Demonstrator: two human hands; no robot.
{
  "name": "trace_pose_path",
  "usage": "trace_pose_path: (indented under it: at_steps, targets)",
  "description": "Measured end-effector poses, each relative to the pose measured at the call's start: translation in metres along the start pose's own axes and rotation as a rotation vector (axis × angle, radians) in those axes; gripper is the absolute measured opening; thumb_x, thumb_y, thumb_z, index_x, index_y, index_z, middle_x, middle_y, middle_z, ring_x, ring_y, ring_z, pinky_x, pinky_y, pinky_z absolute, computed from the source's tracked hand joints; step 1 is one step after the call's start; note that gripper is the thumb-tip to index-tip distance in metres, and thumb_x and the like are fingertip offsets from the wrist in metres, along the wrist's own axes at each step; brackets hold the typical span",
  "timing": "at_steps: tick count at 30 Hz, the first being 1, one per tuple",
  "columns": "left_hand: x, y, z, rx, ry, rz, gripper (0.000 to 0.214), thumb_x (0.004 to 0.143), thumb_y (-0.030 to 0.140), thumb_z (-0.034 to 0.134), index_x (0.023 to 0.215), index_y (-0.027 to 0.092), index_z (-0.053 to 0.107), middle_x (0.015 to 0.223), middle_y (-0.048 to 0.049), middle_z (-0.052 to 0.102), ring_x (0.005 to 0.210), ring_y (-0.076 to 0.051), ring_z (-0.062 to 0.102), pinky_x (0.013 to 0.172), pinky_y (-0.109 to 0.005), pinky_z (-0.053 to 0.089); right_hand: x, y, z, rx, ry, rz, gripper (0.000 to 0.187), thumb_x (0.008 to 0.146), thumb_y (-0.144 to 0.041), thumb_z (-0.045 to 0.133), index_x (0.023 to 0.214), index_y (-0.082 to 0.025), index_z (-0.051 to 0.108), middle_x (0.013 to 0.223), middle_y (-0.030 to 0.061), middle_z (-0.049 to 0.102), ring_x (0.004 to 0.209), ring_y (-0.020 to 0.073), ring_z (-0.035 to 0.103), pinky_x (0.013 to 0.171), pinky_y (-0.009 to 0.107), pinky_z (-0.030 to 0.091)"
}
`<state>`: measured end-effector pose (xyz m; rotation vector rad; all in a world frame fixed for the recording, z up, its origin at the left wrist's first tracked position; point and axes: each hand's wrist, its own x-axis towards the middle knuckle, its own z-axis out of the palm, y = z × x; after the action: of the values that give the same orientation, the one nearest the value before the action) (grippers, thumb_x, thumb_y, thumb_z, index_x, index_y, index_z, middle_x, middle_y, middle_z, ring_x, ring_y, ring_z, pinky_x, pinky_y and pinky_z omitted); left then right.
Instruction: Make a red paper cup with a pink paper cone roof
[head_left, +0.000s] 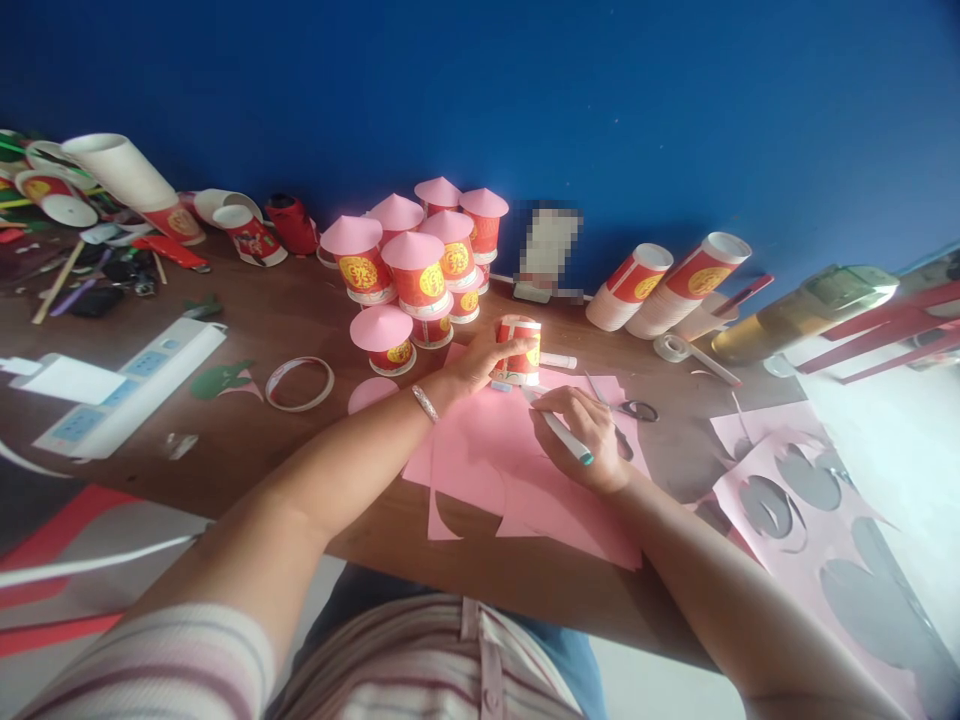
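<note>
The left hand (pixel 480 362) fingers wrap the red cup (pixel 523 350) — right hand (pixel 589 440) fingers pinch a white pen (pixel 562 432)

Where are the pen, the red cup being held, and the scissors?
pen (pixel 568 438): head view, middle of its white barrel.
red cup (pixel 528 352): head view, its side wall, right of the fingers.
scissors (pixel 655 412): head view, rim of the dark finger loop.
</note>
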<state>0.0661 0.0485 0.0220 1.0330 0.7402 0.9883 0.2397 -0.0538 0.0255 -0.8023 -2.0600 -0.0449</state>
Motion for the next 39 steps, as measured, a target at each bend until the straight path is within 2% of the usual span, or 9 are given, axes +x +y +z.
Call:
trace_pose_path:
  at_steps: [6, 18, 23, 30, 39]
  targets:
    - [-0.0016, 0.0044, 0.0023, -0.005, -0.032, -0.022, 0.057, 0.070, 0.040, 0.091, 0.113, 0.017, 0.061, 0.091, -0.0020, 0.067, 0.080, -0.017, 0.064, 0.075, -0.031, 0.053, 0.0008, 0.0006, -0.0002, -0.016, -0.016, 0.021, 0.022, 0.095, -0.006, 0.061, 0.106, -0.025, 0.061, 0.086, 0.0021, 0.073, 0.074, 0.0186, 0.070, 0.067, 0.032, 0.056]
    - [-0.0003, 0.0019, -0.0014, 0.092, -0.075, 0.081, 0.053, 0.071, 0.040, 0.088, 0.112, 0.017, 0.064, 0.098, -0.0043, 0.068, 0.088, -0.017, 0.063, 0.079, -0.030, 0.049, 0.0021, 0.0003, -0.0015, 0.001, -0.080, 0.064, 0.016, 0.097, -0.008, 0.059, 0.102, -0.024, 0.060, 0.083, 0.0008, 0.071, 0.070, 0.0171, 0.067, 0.064, 0.031, 0.051]
    - [0.0002, 0.0006, -0.0017, 0.090, -0.080, 0.075, 0.051, 0.074, 0.040, 0.087, 0.112, 0.016, 0.063, 0.102, -0.0056, 0.068, 0.091, -0.017, 0.063, 0.081, -0.030, 0.049, 0.0015, 0.0014, -0.0003, -0.034, -0.082, 0.060, 0.016, 0.097, -0.008, 0.058, 0.100, -0.024, 0.058, 0.081, 0.0000, 0.069, 0.067, 0.0155, 0.065, 0.062, 0.029, 0.050]
    - [-0.0003, 0.0009, -0.0013, 0.050, -0.095, 0.025, 0.052, 0.074, 0.040, 0.087, 0.112, 0.017, 0.061, 0.089, -0.0008, 0.063, 0.079, -0.014, 0.060, 0.077, -0.031, 0.049, 0.0018, 0.0023, -0.0015, -0.031, -0.068, 0.054, 0.017, 0.096, -0.007, 0.059, 0.101, -0.024, 0.060, 0.084, 0.0015, 0.072, 0.070, 0.0163, 0.065, 0.064, 0.030, 0.051]
    - [-0.0014, 0.0030, 0.0004, 0.036, -0.077, 0.021, 0.052, 0.073, 0.041, 0.088, 0.110, 0.017, 0.061, 0.087, -0.0009, 0.064, 0.080, -0.016, 0.062, 0.078, -0.032, 0.050, 0.0033, 0.0024, -0.0019, -0.057, -0.041, 0.044, 0.018, 0.095, -0.006, 0.060, 0.100, -0.024, 0.058, 0.082, 0.0012, 0.070, 0.069, 0.0169, 0.066, 0.063, 0.030, 0.052]
